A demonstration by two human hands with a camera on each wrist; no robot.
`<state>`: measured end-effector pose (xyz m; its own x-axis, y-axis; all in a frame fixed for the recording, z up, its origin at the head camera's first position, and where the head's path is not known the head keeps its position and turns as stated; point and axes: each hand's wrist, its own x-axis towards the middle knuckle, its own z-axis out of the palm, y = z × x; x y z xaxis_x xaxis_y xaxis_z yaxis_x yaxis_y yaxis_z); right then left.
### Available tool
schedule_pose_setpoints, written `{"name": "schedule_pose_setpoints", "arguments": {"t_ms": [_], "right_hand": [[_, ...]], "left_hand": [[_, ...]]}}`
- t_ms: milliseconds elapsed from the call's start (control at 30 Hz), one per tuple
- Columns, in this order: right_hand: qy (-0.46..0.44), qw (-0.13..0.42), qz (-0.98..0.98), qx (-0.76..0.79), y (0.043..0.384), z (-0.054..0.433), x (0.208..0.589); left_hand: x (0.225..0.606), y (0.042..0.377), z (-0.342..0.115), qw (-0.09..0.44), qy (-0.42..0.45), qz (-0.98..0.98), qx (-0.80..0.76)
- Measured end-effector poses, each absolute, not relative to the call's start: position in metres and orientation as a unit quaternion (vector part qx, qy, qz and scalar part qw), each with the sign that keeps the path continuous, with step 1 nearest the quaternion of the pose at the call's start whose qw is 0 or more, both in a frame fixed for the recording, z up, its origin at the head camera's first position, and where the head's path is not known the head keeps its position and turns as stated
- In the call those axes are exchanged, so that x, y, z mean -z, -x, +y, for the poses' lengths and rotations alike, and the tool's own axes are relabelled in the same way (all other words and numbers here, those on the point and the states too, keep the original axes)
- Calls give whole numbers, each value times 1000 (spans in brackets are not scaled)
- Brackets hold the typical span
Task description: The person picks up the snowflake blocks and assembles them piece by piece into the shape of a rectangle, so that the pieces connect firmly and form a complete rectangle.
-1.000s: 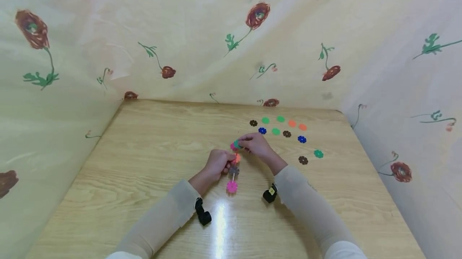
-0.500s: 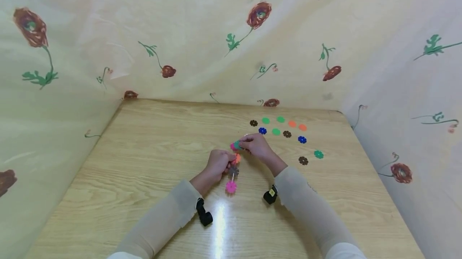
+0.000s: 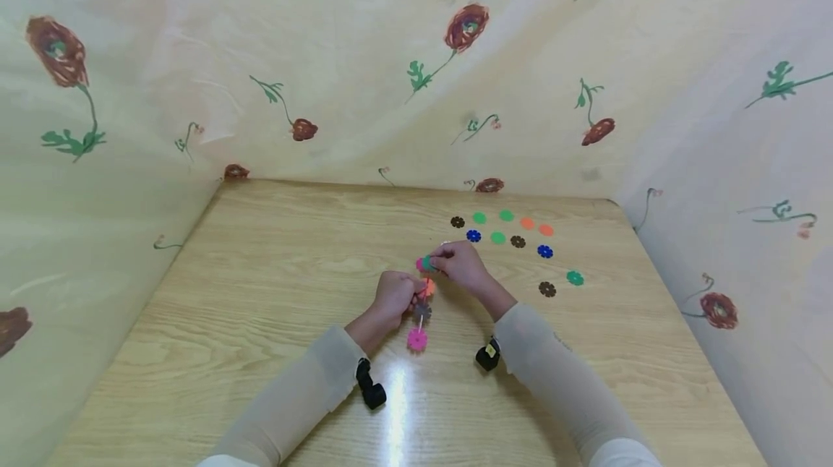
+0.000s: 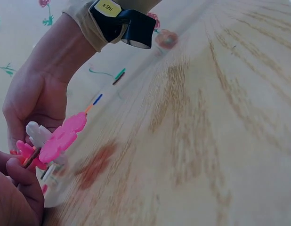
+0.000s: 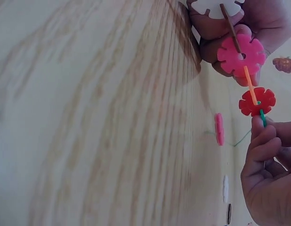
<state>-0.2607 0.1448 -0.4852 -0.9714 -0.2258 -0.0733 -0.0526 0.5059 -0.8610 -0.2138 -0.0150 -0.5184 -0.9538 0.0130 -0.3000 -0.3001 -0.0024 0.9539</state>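
Notched plastic flower discs are slotted into a chain between the two hands. The left hand [image 3: 395, 297] grips the chain by its middle, around a red-orange disc [image 3: 426, 288] in the head view. The near end hangs toward the person, with a greyish disc [image 3: 423, 313] and a pink disc [image 3: 417, 340]. Farther away, the right hand [image 3: 463, 263] pinches a green disc [image 3: 427, 262]. In the right wrist view the green disc [image 5: 262, 118] meets a red disc [image 5: 257, 101], followed by an edge-on orange one and another pink disc [image 5: 249, 57]. The fingers partly hide the chain.
Loose discs lie at the table's far right: blue [image 3: 544, 251], brown [image 3: 547, 289], green [image 3: 575, 277], orange [image 3: 546, 230] and several more. A white disc [image 3: 445, 243] shows partly behind the right hand. Flowered cloth [image 3: 390, 76] walls the table on its back and sides.
Both hands stay nearly in place, still holding the chain and the green disc. The left hand and the chain's near end have shifted very slightly toward the person.
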Motion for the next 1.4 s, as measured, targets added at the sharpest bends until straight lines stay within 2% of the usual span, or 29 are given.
{"name": "schedule_pose_setpoints", "arguments": {"t_ms": [433, 1400], "right_hand": [[69, 99, 847, 518, 259, 148, 489], [51, 142, 837, 526, 263, 149, 491]], "left_hand": [[521, 214, -15, 114, 93, 691, -708], [516, 217, -22, 155, 73, 673, -719]]}}
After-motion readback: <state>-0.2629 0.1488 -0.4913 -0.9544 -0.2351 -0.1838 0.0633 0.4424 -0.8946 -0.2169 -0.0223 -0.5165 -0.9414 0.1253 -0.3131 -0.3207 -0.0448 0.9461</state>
